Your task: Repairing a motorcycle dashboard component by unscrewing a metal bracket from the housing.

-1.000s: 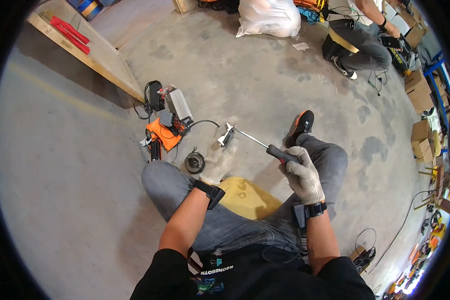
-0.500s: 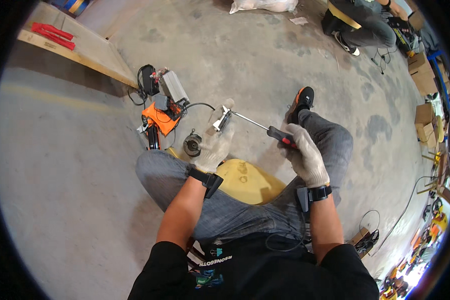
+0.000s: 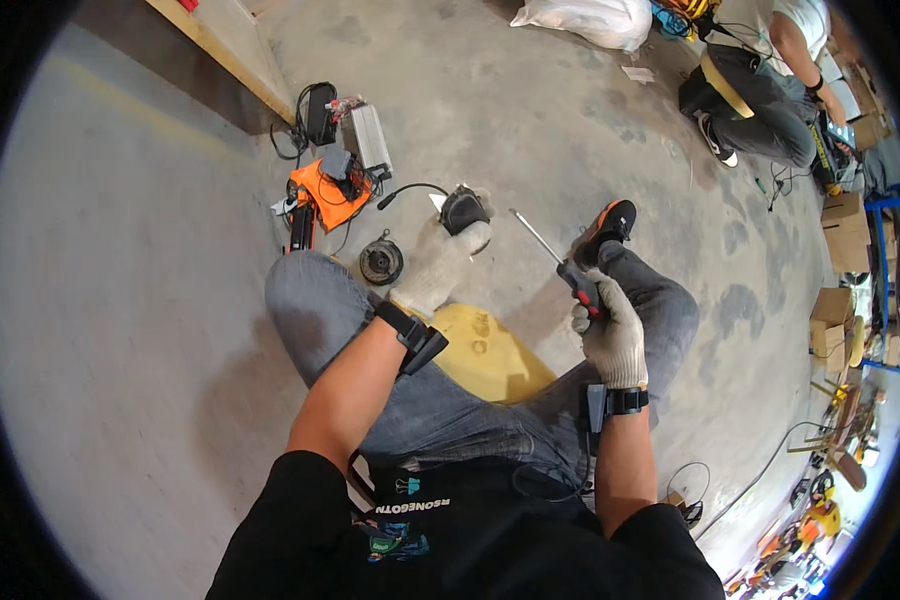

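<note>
My left hand (image 3: 442,268), in a pale knit work glove, is closed around a dark rounded part (image 3: 462,210) with a silvery-white edge piece showing at its left. A short black cable (image 3: 410,190) runs up to this part. In my gloved right hand (image 3: 615,330) is a screwdriver (image 3: 577,283) with a black and red handle. Its shaft points up and to the left, and the tip is apart from the held part. On the floor just left of my left hand lies a round black part (image 3: 381,262) with an open ring-shaped face.
A silver metal box (image 3: 372,140), a black adapter (image 3: 320,113) with cables and an orange cloth (image 3: 328,195) lie left of centre. A wooden-edged board (image 3: 232,65) stands beyond. A yellow seat (image 3: 485,350) is between my legs. Another person (image 3: 770,110) sits at the upper right, near cardboard boxes (image 3: 842,235).
The screwdriver tip has come away from the held part as my right hand drew back. My left hand has turned the part, so its dark rounded side now shows.
</note>
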The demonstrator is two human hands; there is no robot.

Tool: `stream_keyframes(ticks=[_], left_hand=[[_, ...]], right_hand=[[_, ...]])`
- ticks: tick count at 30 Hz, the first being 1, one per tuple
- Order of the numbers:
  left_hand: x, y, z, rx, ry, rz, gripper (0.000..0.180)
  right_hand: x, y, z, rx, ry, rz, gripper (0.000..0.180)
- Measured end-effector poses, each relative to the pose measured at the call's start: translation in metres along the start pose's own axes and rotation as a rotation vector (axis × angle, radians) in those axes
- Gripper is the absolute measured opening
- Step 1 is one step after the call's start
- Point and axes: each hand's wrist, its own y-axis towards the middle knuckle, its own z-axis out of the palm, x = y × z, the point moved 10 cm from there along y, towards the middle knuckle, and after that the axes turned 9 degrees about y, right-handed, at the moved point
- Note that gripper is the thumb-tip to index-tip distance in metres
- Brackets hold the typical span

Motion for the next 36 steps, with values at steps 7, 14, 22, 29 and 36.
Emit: stream_keyframes(ticks=[7,14,22,29,36], left_hand=[[0.005,-0.005,-0.005,-0.019,-0.256,-0.168,0.038],[0.007,-0.015,0.012,0.2,-0.394,-0.285,0.042],[0.017,-0.007,0.021,0.361,-0.226,-0.222,0.042],[0.035,-0.005,0.021,0.336,-0.183,-0.256,0.041],[0.023,-0.015,0.022,0.328,0.047,-0.325,0.039]], right_hand=[[-0.002,0.002,-0.01,-0.054,-0.007,0.041,0.027],[-0.003,-0.001,-0.008,-0.125,0.014,0.085,0.026],[0.003,0.0,-0.006,-0.086,-0.144,0.016,0.026],[0.005,0.003,-0.013,-0.077,-0.263,0.014,0.026],[0.014,0.001,-0.015,-0.115,-0.353,-0.005,0.028]])
